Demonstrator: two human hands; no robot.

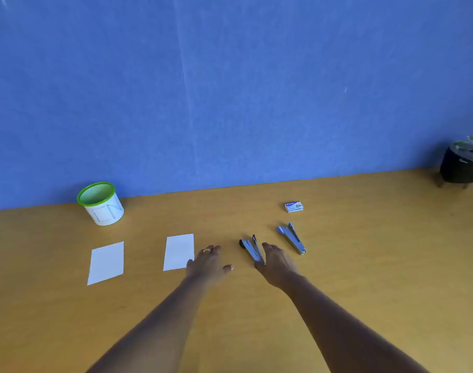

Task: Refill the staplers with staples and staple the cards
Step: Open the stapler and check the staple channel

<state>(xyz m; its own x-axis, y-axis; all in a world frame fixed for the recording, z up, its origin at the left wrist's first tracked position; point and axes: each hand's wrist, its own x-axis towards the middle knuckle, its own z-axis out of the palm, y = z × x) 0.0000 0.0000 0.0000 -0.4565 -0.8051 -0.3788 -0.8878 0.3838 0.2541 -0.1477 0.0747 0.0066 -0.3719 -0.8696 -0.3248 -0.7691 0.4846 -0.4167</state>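
reaching in from the near edge, the left hand [207, 265] lies palm down over the wooden surface [391, 251], its grip open, fingers relaxed and holding nothing. a ring [207, 250] shows on one finger. the hand's outer edge overlaps the near right corner of a white card [177, 250]; whether it touches the card i cannot tell. the right hand [277, 265] is beside it, palm down, grip open with fingers stretched forward, its thumb at the near tip of a dark-ended stapler [249, 249]; contact is not clear. that stapler lies on the surface between the two hands, its top arm swung up from the base. just right of it and a little farther lies a second stapler [292, 238], grey-blue, also splayed open. a second card [106, 262] lies flat well to the left. farther back, a small staple box [294, 207] sits beyond the staplers. a white mesh cup [103, 208] with a green rim stands at far left near the blue wall [230, 90], and a black plant pot [460, 166] stands at far right.
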